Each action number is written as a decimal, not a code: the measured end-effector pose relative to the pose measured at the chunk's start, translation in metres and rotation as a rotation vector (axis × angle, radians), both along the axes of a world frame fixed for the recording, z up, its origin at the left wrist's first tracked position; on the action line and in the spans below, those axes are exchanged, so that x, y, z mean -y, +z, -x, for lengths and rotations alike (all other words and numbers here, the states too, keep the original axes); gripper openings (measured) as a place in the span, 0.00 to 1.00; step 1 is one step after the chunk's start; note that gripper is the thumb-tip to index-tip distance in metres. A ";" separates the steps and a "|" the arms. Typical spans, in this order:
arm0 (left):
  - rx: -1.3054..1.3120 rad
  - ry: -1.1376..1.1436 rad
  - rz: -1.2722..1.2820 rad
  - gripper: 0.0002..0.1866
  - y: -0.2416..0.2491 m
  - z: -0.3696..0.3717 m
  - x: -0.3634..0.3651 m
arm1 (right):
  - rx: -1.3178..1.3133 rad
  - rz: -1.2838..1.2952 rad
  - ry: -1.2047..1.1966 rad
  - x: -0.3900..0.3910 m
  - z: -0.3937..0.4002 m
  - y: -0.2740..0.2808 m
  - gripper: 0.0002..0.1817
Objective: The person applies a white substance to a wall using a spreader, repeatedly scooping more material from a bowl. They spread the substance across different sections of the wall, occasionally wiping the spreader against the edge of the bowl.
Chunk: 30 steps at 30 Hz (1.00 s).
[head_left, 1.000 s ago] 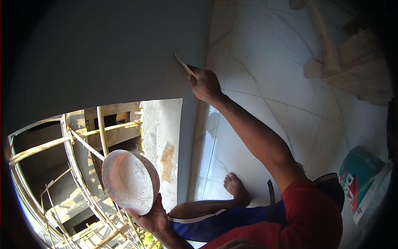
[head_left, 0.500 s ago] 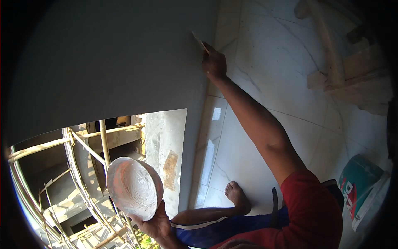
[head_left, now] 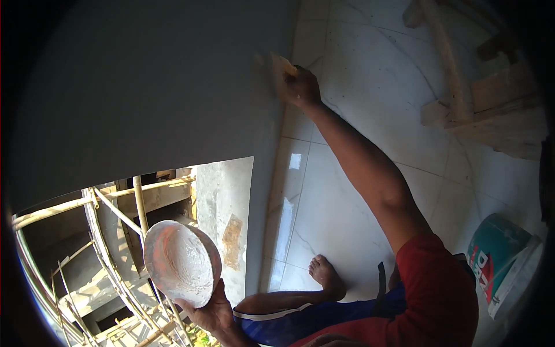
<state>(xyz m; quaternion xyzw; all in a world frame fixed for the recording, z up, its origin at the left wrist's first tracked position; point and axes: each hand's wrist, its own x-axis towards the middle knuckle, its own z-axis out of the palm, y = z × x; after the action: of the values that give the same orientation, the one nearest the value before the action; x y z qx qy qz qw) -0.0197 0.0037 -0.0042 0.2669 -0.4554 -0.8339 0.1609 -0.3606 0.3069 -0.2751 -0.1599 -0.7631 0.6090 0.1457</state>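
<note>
My left hand (head_left: 213, 311) grips a round bowl (head_left: 184, 263) from below at the lower left; its inside is smeared with white paste, with reddish patches showing. The bowl is tilted with its opening toward the camera. At the upper middle, my right hand (head_left: 302, 87) is closed on a thin, flat, yellowish scraper (head_left: 282, 67). The scraper is at the surface of the grey wall (head_left: 156, 92), near its edge by the floor. Whether the blade touches the wall cannot be made out.
An opening below the wall shows bamboo poles (head_left: 139, 202) outside. White tiles (head_left: 347, 191) cover the floor. A wooden structure (head_left: 491, 115) stands at the upper right, a green bucket (head_left: 497, 246) at the lower right. A bare foot (head_left: 326, 274) rests on the tiles.
The scraper has turned, so more of its flat face shows, and my right hand has moved slightly down. The bowl and the whole view have shifted a little left.
</note>
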 end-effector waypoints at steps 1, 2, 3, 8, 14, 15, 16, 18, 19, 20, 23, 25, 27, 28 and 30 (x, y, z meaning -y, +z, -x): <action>0.012 0.010 -0.008 0.38 0.002 0.000 -0.001 | 0.051 -0.008 0.057 -0.001 0.007 0.003 0.17; 0.012 0.014 -0.005 0.38 0.003 -0.001 -0.003 | 0.050 -0.005 0.061 0.001 0.010 0.005 0.17; 0.018 0.054 0.013 0.38 0.005 0.000 -0.008 | 0.083 -0.009 0.049 -0.001 0.012 0.020 0.17; 0.006 0.078 0.032 0.39 0.007 -0.004 -0.005 | 0.010 -0.211 0.024 0.012 -0.002 0.036 0.17; -0.021 -0.026 -0.027 0.39 0.000 -0.003 0.001 | -0.090 -0.122 0.147 0.019 -0.053 0.053 0.15; -0.023 -0.032 -0.025 0.39 0.000 0.000 -0.002 | -0.130 -0.110 0.150 0.016 -0.055 0.047 0.15; -0.017 -0.009 0.009 0.39 -0.001 0.000 -0.007 | -0.171 -0.095 0.158 0.016 -0.053 0.042 0.15; -0.008 0.018 0.045 0.39 0.000 -0.001 -0.007 | -0.183 -0.090 0.065 0.020 -0.042 0.038 0.16; -0.034 -0.083 0.007 0.37 0.000 -0.004 -0.004 | -0.194 -0.092 -0.030 0.022 -0.037 0.038 0.17; -0.059 -0.184 -0.031 0.35 0.000 -0.005 -0.001 | -0.194 -0.092 -0.029 0.028 -0.032 0.038 0.17; -0.068 -0.216 -0.034 0.36 0.003 -0.003 -0.002 | -0.178 -0.180 -0.058 0.056 -0.024 0.034 0.20; -0.044 -0.093 -0.038 0.38 0.004 0.001 -0.008 | -0.401 -0.214 -0.171 0.078 -0.033 0.016 0.22; -0.024 0.023 -0.048 0.40 0.003 0.002 -0.012 | -0.358 -0.140 -0.059 0.059 -0.050 0.012 0.21; -0.019 0.042 -0.036 0.40 0.003 0.003 -0.012 | -0.317 -0.062 0.050 0.047 -0.055 0.014 0.20; -0.013 0.065 -0.015 0.40 0.004 0.003 -0.012 | -0.172 -0.066 -0.051 0.027 -0.036 0.022 0.19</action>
<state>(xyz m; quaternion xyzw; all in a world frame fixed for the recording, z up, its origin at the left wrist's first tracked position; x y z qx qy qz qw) -0.0226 0.0155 -0.0005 0.2772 -0.4393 -0.8334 0.1887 -0.3242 0.2796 -0.2528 -0.1216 -0.7631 0.5911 0.2314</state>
